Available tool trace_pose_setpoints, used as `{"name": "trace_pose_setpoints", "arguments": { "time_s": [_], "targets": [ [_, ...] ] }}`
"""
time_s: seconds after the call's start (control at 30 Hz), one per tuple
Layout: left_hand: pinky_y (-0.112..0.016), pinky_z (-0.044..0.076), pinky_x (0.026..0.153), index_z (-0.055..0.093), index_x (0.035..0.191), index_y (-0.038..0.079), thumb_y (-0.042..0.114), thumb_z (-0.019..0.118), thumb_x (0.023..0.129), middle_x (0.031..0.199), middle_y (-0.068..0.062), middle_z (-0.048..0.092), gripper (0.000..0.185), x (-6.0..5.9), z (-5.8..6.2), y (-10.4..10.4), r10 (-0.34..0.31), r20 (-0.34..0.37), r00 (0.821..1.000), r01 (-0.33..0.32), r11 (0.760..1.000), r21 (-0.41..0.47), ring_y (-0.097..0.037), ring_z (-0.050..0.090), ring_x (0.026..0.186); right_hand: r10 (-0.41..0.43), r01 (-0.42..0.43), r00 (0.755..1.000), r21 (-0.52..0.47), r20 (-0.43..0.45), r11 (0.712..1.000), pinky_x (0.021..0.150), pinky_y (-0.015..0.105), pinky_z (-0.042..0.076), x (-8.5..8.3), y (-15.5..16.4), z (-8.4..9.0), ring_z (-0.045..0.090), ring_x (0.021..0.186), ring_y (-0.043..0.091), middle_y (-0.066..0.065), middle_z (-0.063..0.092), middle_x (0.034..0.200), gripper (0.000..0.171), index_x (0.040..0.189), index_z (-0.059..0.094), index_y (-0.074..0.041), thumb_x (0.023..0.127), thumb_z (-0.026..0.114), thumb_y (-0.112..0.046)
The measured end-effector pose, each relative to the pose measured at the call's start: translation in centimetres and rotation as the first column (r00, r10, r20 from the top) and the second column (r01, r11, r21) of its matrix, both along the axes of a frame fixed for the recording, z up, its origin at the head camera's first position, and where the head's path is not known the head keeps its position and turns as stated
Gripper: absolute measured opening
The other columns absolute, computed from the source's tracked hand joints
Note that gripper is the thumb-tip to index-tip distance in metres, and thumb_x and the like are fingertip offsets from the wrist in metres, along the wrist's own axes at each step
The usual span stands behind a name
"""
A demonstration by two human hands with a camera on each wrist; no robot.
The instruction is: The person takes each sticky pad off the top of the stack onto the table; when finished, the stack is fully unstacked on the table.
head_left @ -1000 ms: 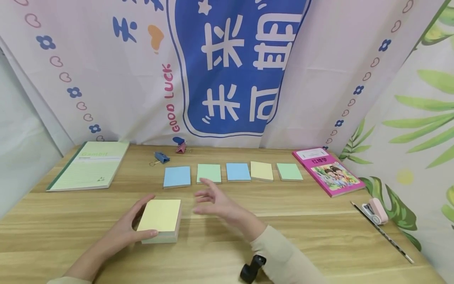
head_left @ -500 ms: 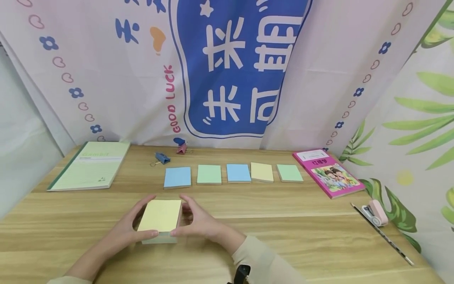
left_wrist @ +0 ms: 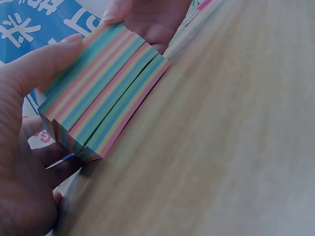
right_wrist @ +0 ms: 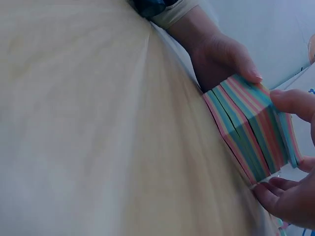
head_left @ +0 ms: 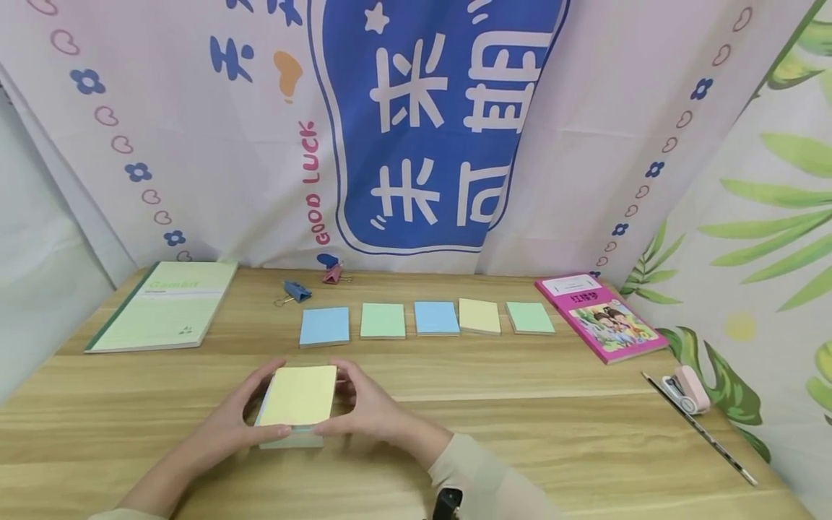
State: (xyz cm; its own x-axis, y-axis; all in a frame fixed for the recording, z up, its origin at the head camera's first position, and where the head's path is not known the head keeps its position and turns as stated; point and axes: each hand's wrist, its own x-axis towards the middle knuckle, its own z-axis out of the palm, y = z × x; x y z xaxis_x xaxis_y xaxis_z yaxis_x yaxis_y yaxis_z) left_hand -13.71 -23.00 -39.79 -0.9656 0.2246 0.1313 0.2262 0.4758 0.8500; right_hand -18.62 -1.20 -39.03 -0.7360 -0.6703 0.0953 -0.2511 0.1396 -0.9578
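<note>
A thick block of sticky notes [right_wrist: 246,132], its edge banded in pink, green, blue and yellow, stands on a pale wooden table [right_wrist: 98,147]. The right hand [right_wrist: 290,162] grips it from the near side, thumb above and fingertips below, while the left hand [right_wrist: 221,59] holds the far side, a beige cuff [right_wrist: 174,12] at its wrist.

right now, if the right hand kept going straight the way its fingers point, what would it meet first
The right hand points leftward into the stack of sticky notes, which its fingers already grip. Beyond that stack is the left hand on the opposite side. Depth is hard to judge.
</note>
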Motion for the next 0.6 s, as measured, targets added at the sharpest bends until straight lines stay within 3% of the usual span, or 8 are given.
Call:
{"name": "trace_pose_setpoints", "arguments": {
  "time_s": [0.17, 0.33, 0.6],
  "targets": [
    [-0.057, 0.019, 0.089, 0.022, 0.135, 0.009, 0.024, 0.071, 0.070, 0.134, -0.024, 0.022, 0.083, 0.0, 0.1, 0.0, 0.015, 0.026, 1.000, -0.014, 1.000, -0.022, -0.041, 0.020, 0.119, -0.015, 0.021, 0.990, -0.043, 0.141, 0.999, 0.077, 0.027, 0.042, -0.4, 1.4, 1.0, 0.053, 0.086, 0.014, 0.003, 0.054, 0.099, 0.082, 0.132, 0.026, -0.011, 0.065, 0.072, 0.001],
    [-0.058, 0.016, 0.089, 0.025, 0.134, 0.008, 0.028, 0.071, 0.069, 0.136, -0.023, 0.020, 0.082, -0.1, 0.1, 0.1, 0.024, 0.013, 1.000, -0.023, 0.997, -0.074, -0.041, 0.017, 0.120, 0.012, 0.057, 0.941, -0.192, 0.338, 0.980, 0.075, 0.033, 0.044, -1.1, 3.9, 1.7, 0.056, 0.086, 0.024, 0.013, 0.056, 0.102, 0.086, 0.134, 0.021, -0.013, 0.065, 0.064, 0.014],
    [-0.060, 0.016, 0.088, 0.025, 0.134, 0.008, 0.027, 0.072, 0.068, 0.135, -0.024, 0.020, 0.082, 0.0, 0.1, 0.0, 0.025, 0.006, 1.000, -0.025, 0.997, -0.077, -0.041, 0.017, 0.119, 0.009, 0.108, 0.913, -0.263, 0.408, 0.959, 0.081, 0.040, 0.040, -2.6, 10.4, 2.5, 0.048, 0.102, 0.032, 0.022, 0.037, 0.125, 0.092, 0.137, 0.014, -0.024, 0.067, 0.056, 0.019]
  ]
}}
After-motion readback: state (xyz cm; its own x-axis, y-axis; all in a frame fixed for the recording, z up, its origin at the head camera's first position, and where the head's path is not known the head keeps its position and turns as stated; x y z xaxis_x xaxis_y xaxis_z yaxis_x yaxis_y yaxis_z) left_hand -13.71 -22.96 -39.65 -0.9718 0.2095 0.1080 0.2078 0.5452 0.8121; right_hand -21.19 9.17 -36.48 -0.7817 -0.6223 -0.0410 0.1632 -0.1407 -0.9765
